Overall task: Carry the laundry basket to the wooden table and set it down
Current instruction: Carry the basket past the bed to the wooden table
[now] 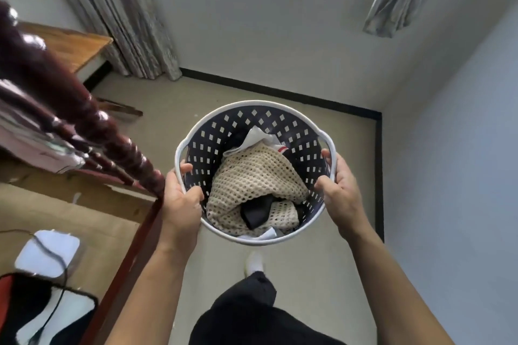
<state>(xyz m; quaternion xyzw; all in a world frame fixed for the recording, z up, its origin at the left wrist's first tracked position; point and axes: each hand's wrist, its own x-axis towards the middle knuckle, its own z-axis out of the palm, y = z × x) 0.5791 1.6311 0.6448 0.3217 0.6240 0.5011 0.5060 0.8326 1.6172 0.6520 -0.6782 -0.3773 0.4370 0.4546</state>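
Note:
I hold a round laundry basket in front of me, above the floor. It is dark inside with small square holes and has a white rim. A cream knitted garment with dark and white clothes fills it. My left hand grips the rim on the left side. My right hand grips the rim on the right side. The wooden table stands far left by the curtain, with only its corner showing.
A dark red turned wooden bedpost juts in close at the left. The bed frame runs along my left arm. Grey curtains hang beside the table. White walls close the corner ahead and to the right. My foot is on the beige floor.

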